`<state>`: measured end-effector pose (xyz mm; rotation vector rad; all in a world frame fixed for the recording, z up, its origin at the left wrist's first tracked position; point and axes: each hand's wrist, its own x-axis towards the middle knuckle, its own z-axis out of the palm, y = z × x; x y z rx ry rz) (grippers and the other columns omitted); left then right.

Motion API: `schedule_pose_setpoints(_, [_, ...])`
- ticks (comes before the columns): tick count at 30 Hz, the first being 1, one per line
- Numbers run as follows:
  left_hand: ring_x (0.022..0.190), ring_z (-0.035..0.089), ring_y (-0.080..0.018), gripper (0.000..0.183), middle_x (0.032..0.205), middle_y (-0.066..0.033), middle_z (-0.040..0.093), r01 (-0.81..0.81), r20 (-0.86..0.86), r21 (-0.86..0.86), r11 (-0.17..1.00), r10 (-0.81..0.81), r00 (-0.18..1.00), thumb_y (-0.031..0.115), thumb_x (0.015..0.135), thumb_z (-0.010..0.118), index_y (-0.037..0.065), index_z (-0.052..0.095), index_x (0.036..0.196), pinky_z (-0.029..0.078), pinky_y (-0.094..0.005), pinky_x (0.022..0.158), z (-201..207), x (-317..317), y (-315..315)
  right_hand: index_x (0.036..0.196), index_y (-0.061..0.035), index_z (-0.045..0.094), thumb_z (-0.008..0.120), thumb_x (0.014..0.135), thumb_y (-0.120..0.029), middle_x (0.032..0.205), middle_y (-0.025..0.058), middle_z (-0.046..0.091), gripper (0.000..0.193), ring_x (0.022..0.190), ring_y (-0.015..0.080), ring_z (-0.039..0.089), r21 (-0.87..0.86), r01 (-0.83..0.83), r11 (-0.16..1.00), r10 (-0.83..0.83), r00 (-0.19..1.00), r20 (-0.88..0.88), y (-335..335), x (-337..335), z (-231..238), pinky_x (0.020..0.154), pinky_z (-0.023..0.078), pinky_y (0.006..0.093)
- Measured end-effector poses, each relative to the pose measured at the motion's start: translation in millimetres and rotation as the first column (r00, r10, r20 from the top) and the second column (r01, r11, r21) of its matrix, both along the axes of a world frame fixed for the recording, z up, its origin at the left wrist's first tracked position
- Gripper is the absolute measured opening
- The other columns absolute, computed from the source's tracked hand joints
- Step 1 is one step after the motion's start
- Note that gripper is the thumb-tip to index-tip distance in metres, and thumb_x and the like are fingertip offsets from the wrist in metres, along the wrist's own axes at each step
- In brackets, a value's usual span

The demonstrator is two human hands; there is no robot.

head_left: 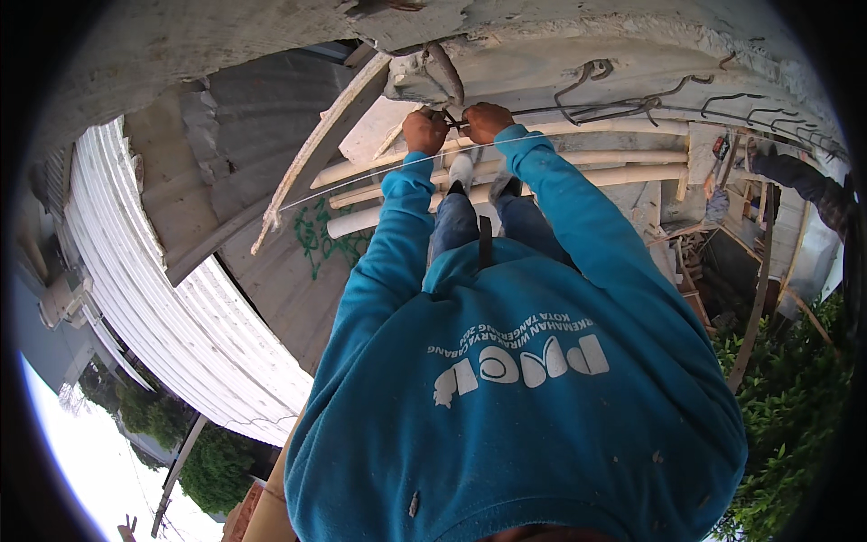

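At the far end of my outstretched arms, both hands are closed close together on dark, thin metal. My left hand (425,131) grips the left end of a small bent steel bar (453,120) that shows in the gap between my fists. My right hand (488,123) is wrapped round its right side, where a long steel rod (533,110) runs off to the right. A thick rusty bar (446,74) comes down from the concrete just above my hands. Fingertips are partly hidden, so the exact grip cannot be made out.
Pale round poles (614,157) run crosswise under my feet. A white string (348,183) stretches past my forearms. Bent steel hooks (587,90) line the concrete at right. A splintered plank (316,144) leans at left, near corrugated roofing (181,298). Another person's dark sleeve (799,176) reaches in at right.
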<state>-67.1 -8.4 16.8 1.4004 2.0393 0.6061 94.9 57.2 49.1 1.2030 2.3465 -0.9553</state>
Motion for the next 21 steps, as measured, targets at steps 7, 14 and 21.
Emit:
schedule_pose_setpoints(7, [0.075, 0.065, -0.0363, 0.025, 0.078, -0.0196, 0.067, -0.102, 0.095, 0.004, 0.995, 0.101, 0.99, 0.024, 0.083, 0.058, 0.003, 0.071, 0.085, 0.05, -0.0437, 0.07, 32, 26, -6, 0.1, -0.0067, 0.069, 0.064, 0.081, -0.022, 0.099, 0.0159, 0.069, 0.025, 0.096, 0.0339, 0.065, -0.033, -0.091, 0.995, 0.092, 0.996, 0.013, 9, -10, 19, 0.083, 0.052, 0.0455])
schedule_pose_setpoints(14, [0.078, 0.065, -0.0372, 0.031, 0.081, -0.0205, 0.067, -0.09, -0.004, 0.1, 0.991, 0.091, 0.996, 0.027, 0.088, 0.053, 0.002, 0.07, 0.087, 0.049, -0.043, 0.07, 57, 45, -10, 0.1, -0.0047, 0.068, 0.061, 0.081, -0.018, 0.103, 0.0164, 0.068, 0.024, 0.099, 0.0336, 0.064, 0.003, -0.078, 0.997, 0.079, 0.996, -0.037, 7, -6, 8, 0.085, 0.052, 0.0447])
schedule_pose_setpoints(21, [0.068, 0.065, -0.0263, 0.028, 0.08, -0.0186, 0.068, -0.468, 0.774, -0.188, 0.864, 0.423, 0.471, 0.019, 0.086, 0.055, -0.007, 0.063, 0.082, 0.052, -0.032, 0.062, 49, 35, -13, 0.105, -0.0053, 0.064, 0.062, 0.086, -0.028, 0.107, 0.0159, 0.064, 0.03, 0.104, 0.0337, 0.059, 0.015, -0.063, 0.998, 0.064, 0.994, -0.089, -3, 0, -17, 0.087, 0.05, 0.0457])
